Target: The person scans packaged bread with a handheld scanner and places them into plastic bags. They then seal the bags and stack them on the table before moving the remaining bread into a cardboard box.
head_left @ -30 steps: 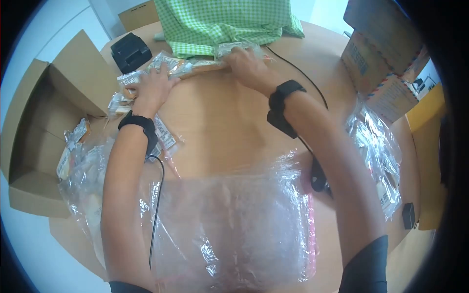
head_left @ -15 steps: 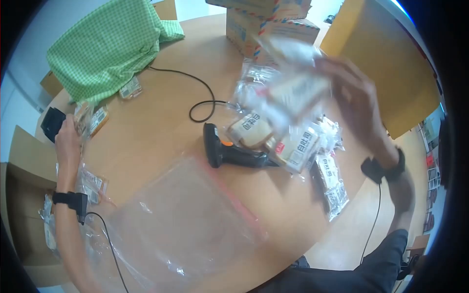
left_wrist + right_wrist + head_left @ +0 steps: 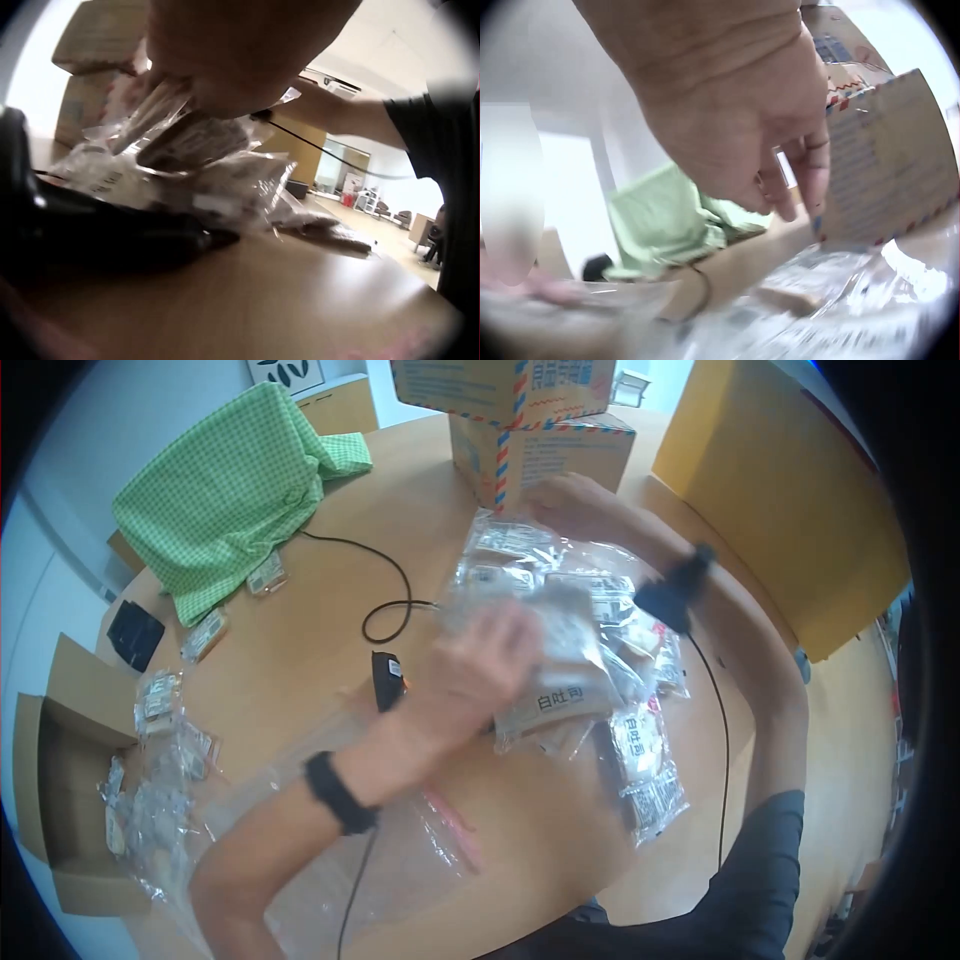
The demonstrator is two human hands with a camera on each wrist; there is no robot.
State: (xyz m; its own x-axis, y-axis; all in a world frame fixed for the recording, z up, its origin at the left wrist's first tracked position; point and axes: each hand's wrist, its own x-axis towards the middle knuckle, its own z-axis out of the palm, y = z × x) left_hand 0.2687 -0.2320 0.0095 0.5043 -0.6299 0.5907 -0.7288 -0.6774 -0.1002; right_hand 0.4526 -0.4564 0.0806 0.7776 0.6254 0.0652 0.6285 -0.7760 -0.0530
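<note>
A clear-wrapped packet (image 3: 560, 702) with dark printed characters was found at the near left side of a packet heap (image 3: 515, 545) on the table (image 3: 530, 830). The left hand (image 3: 490, 658) was the nearer of the 2 hands, just to the packet's left and toward its far end; motion blur prevented telling whether its fingers gripped or merely touched the wrap. The packet's long axis could not be determined. The right hand (image 3: 575, 503) was well apart from the left, at the heap's far edge beside 2 stacked cartons (image 3: 570, 460); its fingers hung loosely bent with nothing seen in them. From the right hand, the packet lay toward the person. A black scanner (image 3: 388, 678) was partly hidden by the left forearm; a clear plastic bag (image 3: 400, 880) lay nearer the person.
</note>
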